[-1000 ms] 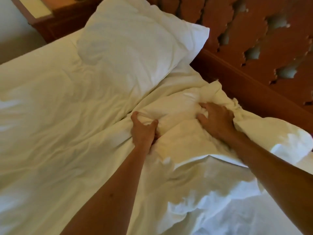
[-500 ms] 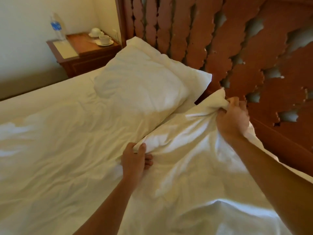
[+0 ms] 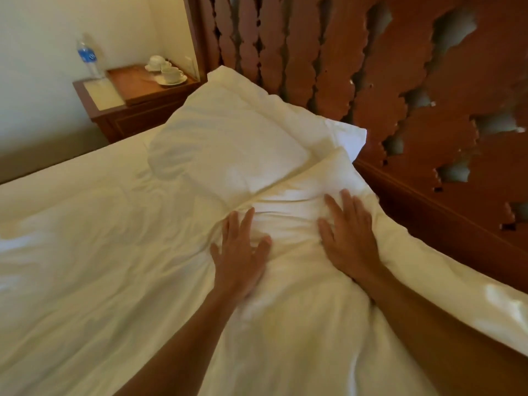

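Note:
A white duvet (image 3: 300, 310) lies across the bed, its top end bunched against a white pillow (image 3: 228, 144). My left hand (image 3: 240, 252) lies flat on the duvet with fingers spread, just below the pillow's lower edge. My right hand (image 3: 350, 238) presses flat on the duvet too, a hand's width to the right, near the bed's head. Neither hand grips any fabric. The white bed sheet (image 3: 71, 238) covers the mattress to the left.
A carved reddish wooden headboard (image 3: 414, 110) runs along the right. A wooden bedside table (image 3: 137, 92) stands at the far left corner with a water bottle (image 3: 88, 57), white cups on saucers (image 3: 168, 72) and a paper sheet (image 3: 103, 94).
Both hands gripped the duvet's top edge and pulled it up toward the headboard. They have since let go and now lie flat on it.

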{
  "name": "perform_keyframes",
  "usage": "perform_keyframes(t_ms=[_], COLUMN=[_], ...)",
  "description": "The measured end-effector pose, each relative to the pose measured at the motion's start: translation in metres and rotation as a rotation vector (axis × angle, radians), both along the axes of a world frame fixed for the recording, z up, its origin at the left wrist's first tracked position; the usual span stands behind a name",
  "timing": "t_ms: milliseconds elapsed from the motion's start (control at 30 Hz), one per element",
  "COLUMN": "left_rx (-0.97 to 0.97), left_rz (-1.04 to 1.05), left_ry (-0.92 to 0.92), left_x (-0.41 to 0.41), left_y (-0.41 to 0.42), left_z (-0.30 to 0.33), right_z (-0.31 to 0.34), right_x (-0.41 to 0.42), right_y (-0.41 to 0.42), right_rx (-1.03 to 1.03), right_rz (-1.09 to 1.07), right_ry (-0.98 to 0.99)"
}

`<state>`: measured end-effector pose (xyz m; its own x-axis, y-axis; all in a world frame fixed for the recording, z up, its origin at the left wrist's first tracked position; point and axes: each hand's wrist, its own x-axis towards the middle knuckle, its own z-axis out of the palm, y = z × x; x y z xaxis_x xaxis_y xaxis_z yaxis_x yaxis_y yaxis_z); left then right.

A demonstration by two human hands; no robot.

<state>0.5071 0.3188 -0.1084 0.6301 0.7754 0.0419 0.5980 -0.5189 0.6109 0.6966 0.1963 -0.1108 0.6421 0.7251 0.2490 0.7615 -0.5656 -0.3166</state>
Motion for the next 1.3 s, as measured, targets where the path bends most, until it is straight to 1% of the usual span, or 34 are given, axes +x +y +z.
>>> perform_keyframes(t_ms=[33, 67, 100, 133, 267, 400, 600, 700, 767, 867, 900, 967, 1000, 1033, 1067, 1100, 1133, 1167, 1200, 1233, 1267, 1300], left_rx=[0.112, 0.229, 0.309, 0.339, 0.331, 0.377, 0.448, 0.439, 0.381, 0.239, 0.168, -0.043, -0.175, -0.336, -0.514, -0.642, -0.663, -0.555, -0.372, -0.145, 0.072, 0.210], left_rz=[0.032, 0.044, 0.037, 0.026, 0.052, 0.084, 0.097, 0.085, 0.061, 0.007, -0.021, -0.074, -0.099, -0.126, -0.110, -0.051, -0.006, 0.042, 0.058, 0.013, -0.045, -0.088], left_ry=[0.087, 0.137, 0.163, 0.172, 0.140, 0.137, 0.135, 0.147, 0.155, 0.171, 0.174, 0.131, 0.081, -0.009, -0.160, -0.313, -0.393, -0.342, -0.218, -0.070, 0.096, 0.248], left_x=[0.001, 0.001, -0.002, -0.003, -0.001, 0.008, 0.015, 0.015, 0.016, 0.011, 0.009, 0.004, 0.002, -0.002, -0.009, -0.024, -0.039, -0.066, -0.101, -0.143, -0.190, -0.243], left_y=[0.003, 0.006, 0.008, 0.008, 0.004, 0.012, 0.017, 0.018, 0.020, 0.024, 0.025, 0.033, 0.041, 0.048, 0.054, 0.055, 0.054, 0.047, 0.036, 0.026, 0.017, 0.009], left_z=[-0.008, -0.018, -0.028, -0.040, -0.085, -0.112, -0.131, -0.134, -0.137, -0.126, -0.119, -0.099, -0.089, -0.077, -0.066, -0.054, -0.046, -0.044, -0.049, -0.060, -0.071, -0.083], right_z=[-0.005, -0.008, -0.009, -0.010, -0.031, -0.061, -0.083, -0.087, -0.084, -0.067, -0.055, -0.026, -0.010, 0.003, 0.012, 0.018, 0.020, 0.018, 0.010, -0.002, -0.012, -0.019], right_x=[0.006, 0.014, 0.021, 0.026, 0.042, 0.049, 0.058, 0.059, 0.061, 0.060, 0.055, 0.032, 0.012, -0.014, -0.045, -0.081, -0.110, -0.137, -0.156, -0.164, -0.158, -0.146], right_y=[0.001, 0.006, 0.012, 0.018, 0.040, 0.063, 0.078, 0.079, 0.083, 0.088, 0.086, 0.077, 0.069, 0.061, 0.056, 0.051, 0.050, 0.049, 0.048, 0.046, 0.045, 0.043], right_rx=[0.018, 0.012, -0.002, -0.019, -0.021, -0.049, -0.115, -0.129, -0.184, -0.393, -0.412, -0.348, -0.319, -0.301, -0.286, -0.264, -0.234, -0.242, -0.288, -0.379, -0.496, -0.597], right_rz=[-0.032, -0.044, -0.042, -0.026, 0.058, 0.071, 0.065, 0.073, 0.057, 0.027, 0.002, -0.049, -0.070, -0.070, -0.023, 0.069, 0.182, 0.300, 0.399, 0.463, 0.491, 0.481], right_ry=[0.014, 0.011, -0.009, -0.025, -0.015, 0.003, -0.013, -0.006, 0.048, 0.241, 0.291, 0.318, 0.283, 0.231, 0.171, 0.100, 0.048, 0.022, -0.009, -0.056, -0.100, -0.124])
